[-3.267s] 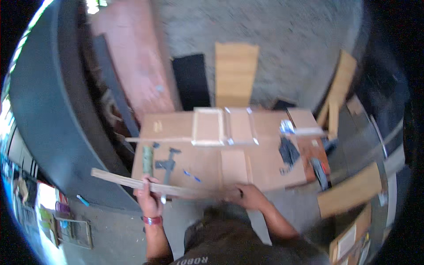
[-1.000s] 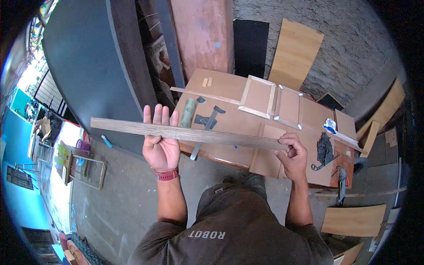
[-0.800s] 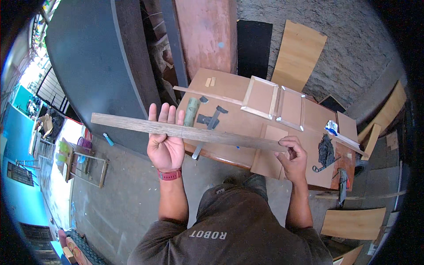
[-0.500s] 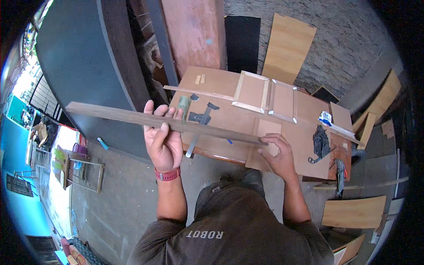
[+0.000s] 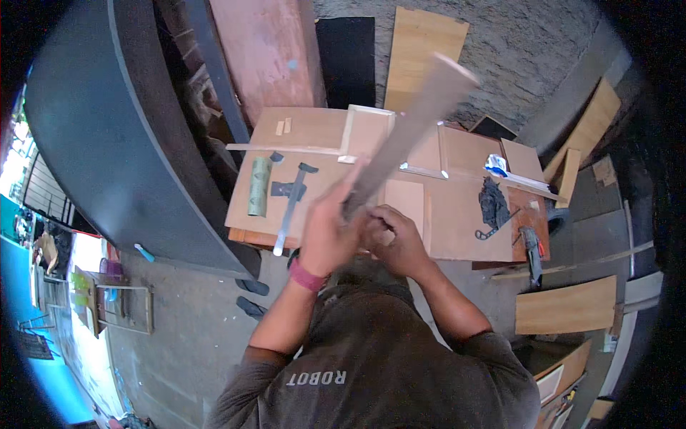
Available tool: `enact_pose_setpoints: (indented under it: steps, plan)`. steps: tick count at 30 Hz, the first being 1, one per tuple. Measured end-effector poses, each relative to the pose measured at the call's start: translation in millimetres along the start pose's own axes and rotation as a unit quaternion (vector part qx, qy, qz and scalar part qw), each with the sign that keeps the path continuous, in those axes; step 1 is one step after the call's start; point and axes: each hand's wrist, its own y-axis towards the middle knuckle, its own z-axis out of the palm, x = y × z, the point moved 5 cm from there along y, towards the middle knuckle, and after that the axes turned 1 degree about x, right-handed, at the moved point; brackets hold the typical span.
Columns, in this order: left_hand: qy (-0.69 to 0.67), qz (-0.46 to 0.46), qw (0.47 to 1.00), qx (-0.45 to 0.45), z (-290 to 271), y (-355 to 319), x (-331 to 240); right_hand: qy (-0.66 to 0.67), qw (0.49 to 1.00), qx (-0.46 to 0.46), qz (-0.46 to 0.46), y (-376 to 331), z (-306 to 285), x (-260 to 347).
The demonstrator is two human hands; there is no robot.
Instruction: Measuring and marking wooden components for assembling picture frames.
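A long, dark brown wooden strip [image 5: 411,121] is raised over the work table, tilted with its far end up and to the right. Motion smears it. My left hand [image 5: 332,225], below a red wristband, is wrapped round its lower part. My right hand [image 5: 396,239] is closed at the strip's near end, fingers curled, partly hidden. Beyond the hands, two light wooden frames, a left frame [image 5: 346,136] and a right frame [image 5: 444,149], lie on the brown board covering the table [image 5: 321,129]; the strip partly covers them.
A green cylinder [image 5: 259,187], a metal ruler [image 5: 289,211] and dark scraps lie at the table's left. Crumpled black material [image 5: 493,204] is at its right. A tall dark panel [image 5: 121,136] stands left; a plywood sheet [image 5: 421,53] leans on the wall.
The strip has swung from lying crosswise to pointing away and up to the right. My hands have come together at its near end. The view has shifted, showing the table further left.
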Motion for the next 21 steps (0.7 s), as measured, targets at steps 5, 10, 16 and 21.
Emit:
enact_pose_setpoints:
  steps: [5,10,16,21]
  plan:
    - [0.014,0.067,0.996,0.065,59.0,7.4,-9.9,0.02,0.984,-0.107,0.137,-30.0,-18.0,-44.6]
    - [0.1,0.072,0.991,-0.055,48.7,-13.4,61.8,0.206,0.887,-0.344,0.231,-66.5,-89.9,-103.9]
    - [-0.082,-0.237,0.968,-0.01,87.3,-97.0,222.6,0.335,0.787,-0.409,0.319,-150.1,-122.8,-176.8]
    - [-0.343,-0.4,0.848,0.059,140.2,-130.9,233.1,0.339,0.732,-0.428,0.407,-216.6,-96.7,-225.0]
